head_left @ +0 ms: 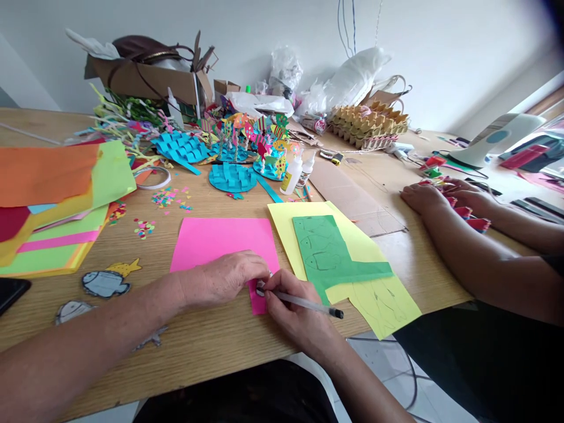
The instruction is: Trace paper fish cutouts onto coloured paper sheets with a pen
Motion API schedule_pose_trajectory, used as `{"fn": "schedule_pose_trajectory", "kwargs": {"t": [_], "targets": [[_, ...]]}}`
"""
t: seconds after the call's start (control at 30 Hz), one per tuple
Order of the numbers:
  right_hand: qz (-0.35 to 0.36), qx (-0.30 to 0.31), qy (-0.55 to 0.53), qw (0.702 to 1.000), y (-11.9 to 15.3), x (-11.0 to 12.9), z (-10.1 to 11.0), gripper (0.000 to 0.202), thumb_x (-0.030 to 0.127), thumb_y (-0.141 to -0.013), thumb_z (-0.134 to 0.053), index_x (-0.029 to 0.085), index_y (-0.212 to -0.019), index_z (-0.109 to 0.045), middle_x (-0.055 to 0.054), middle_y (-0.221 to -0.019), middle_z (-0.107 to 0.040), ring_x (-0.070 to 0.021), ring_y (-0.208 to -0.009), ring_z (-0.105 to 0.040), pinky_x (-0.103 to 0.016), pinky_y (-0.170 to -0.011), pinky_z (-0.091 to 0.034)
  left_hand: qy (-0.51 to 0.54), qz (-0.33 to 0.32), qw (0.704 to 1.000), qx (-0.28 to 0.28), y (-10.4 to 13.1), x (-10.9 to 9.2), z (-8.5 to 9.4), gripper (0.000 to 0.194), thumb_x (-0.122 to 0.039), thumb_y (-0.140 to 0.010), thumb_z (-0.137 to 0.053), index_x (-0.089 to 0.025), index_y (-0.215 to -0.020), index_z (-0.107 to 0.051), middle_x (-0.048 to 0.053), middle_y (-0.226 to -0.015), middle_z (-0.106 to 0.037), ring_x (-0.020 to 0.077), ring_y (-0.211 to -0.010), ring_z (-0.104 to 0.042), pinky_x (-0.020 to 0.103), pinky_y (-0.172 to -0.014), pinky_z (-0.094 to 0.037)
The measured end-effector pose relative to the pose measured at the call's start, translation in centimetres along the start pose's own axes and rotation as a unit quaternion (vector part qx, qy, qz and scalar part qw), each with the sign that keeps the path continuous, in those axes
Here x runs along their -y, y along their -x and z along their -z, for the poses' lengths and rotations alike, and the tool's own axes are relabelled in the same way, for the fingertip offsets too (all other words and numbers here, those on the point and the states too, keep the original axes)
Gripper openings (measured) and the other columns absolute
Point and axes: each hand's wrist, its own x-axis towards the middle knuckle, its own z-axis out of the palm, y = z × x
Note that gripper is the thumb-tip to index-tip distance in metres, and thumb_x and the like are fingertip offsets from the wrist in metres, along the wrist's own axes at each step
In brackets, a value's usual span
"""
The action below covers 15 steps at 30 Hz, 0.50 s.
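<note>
A pink sheet of paper (224, 238) lies in front of me, with a narrow strip reaching down toward the table edge. My right hand (295, 305) is closed around a pen (304, 302), its tip down at that strip. My left hand (229, 276) presses on the sheet just left of the pen tip, fingers bent and together. A small grey-white piece (260, 288) shows between the hands; most of it is hidden. To the right, a green paper (319, 244) with pencilled fish outlines lies on a yellow sheet (277, 223), which also bears drawn outlines.
Fish cutouts (106, 283) lie at the left, partly under my forearm. Coloured papers (48, 176) are stacked beyond. Glue bottles (291, 176) and blue woven paper pieces (231, 177) stand farther back. At the right, another person's hands (425, 197) work by a cardboard sheet (352, 197).
</note>
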Motion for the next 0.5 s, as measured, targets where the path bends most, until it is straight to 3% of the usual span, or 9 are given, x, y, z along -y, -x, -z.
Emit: {"fn": "schedule_pose_trajectory", "kwargs": {"t": [0.5], "targets": [[0.010,0.002,0.025,1.000,0.05,-0.12,-0.29,0.013,0.008,-0.074,-0.047,0.019,-0.072,-0.054,0.006,-0.056,-0.049,-0.0079,-0.049,-0.042,-0.018,-0.046,-0.031,-0.020,0.017,1.000,0.004,0.33,0.05,-0.22,0.029,0.002,-0.085,-0.037,-0.017,-0.082,-0.059,0.004,-0.089,-0.062,0.0174,-0.087,-0.055,0.029,-0.082,-0.042]]}}
